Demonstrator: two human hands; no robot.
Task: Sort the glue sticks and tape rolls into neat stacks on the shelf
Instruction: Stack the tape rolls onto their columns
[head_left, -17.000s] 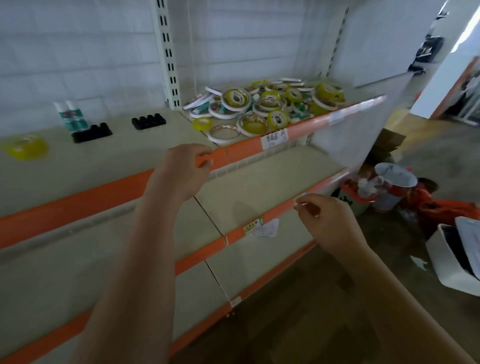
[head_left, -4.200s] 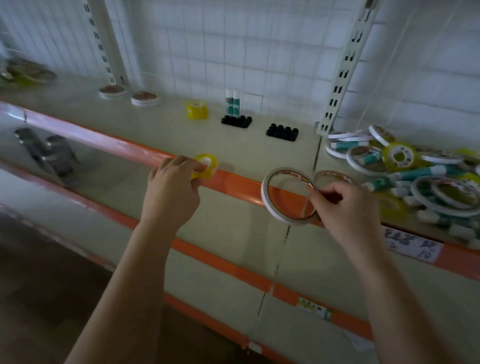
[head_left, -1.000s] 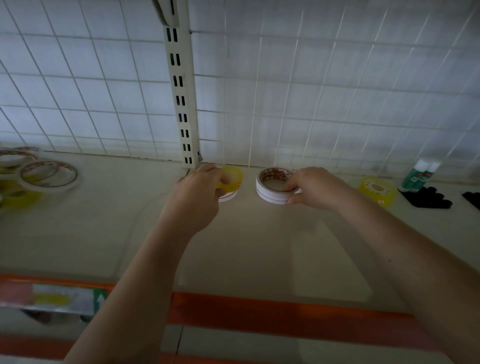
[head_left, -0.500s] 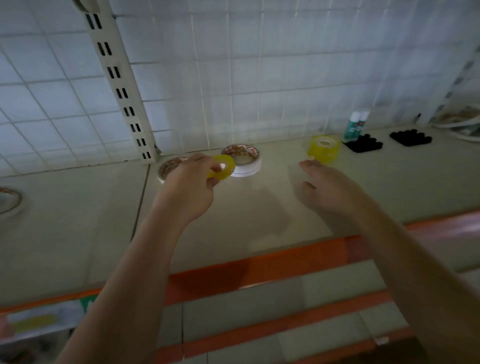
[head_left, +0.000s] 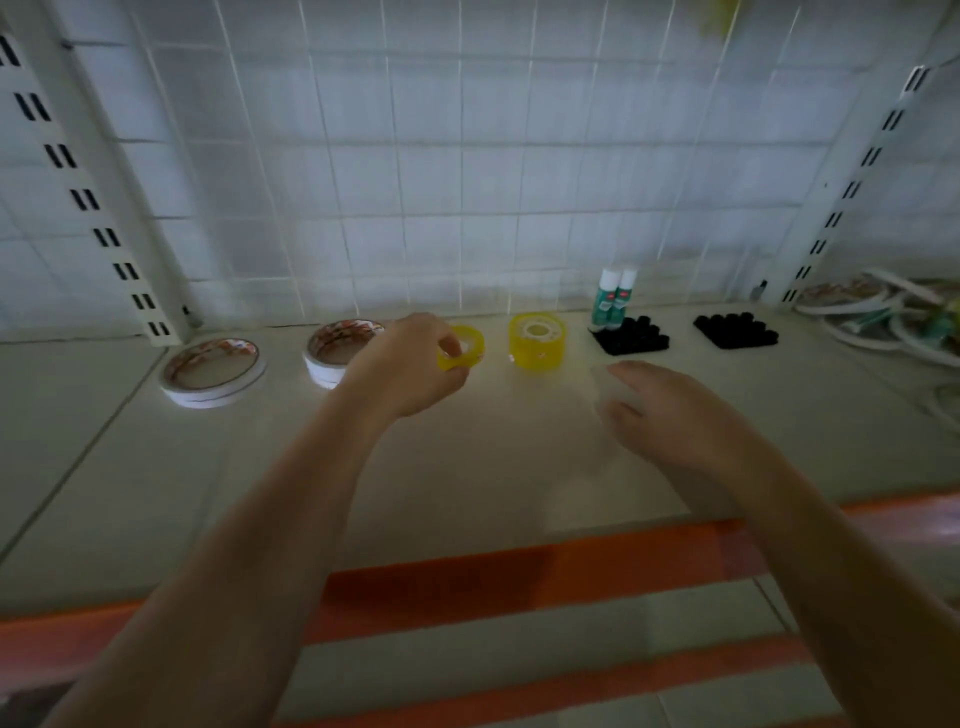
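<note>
L hand pinched a small yellow tape roll just left of the yellow stack. R hand hovered nearby, fingers relaxed, holding nothing.

two stacks of wide white tape rolls sit toward the shelf's left end, one nearer the left upright, one beside it. two yellow tape rolls: one held, one standing. two glue sticks at the back edge. two black clusters. a loose pile of rolls at the right end, too tangled to count.
</note>
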